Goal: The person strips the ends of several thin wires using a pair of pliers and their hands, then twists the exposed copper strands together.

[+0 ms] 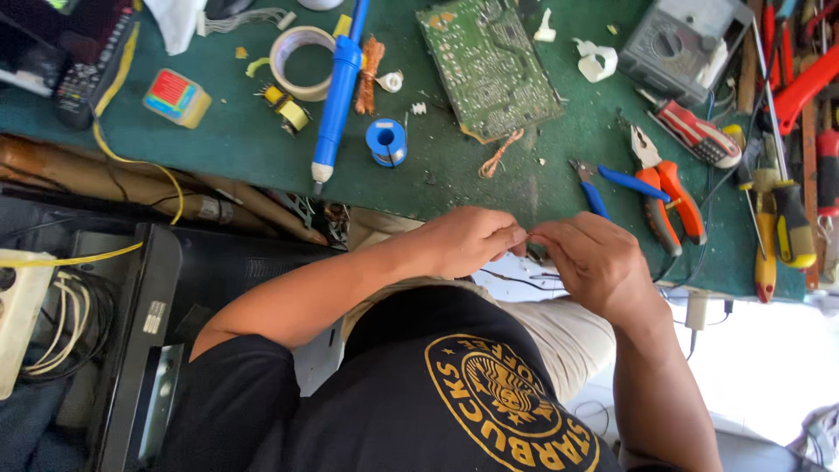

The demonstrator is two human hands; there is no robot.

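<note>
My left hand and my right hand meet fingertip to fingertip just off the near edge of the green bench mat. Both pinch a thin wire between thumb and finger. Dark wire strands hang below the hands, over my lap. How the wire ends is too small to make out. On the mat beyond the hands lie a green circuit board and a short twist of copper wire.
A blue soldering tool, blue solder spool and tape roll lie left of the board. Orange-handled pliers, blue-handled cutters, screwdrivers and a grey multimeter crowd the right. A black panel and white power strip sit lower left.
</note>
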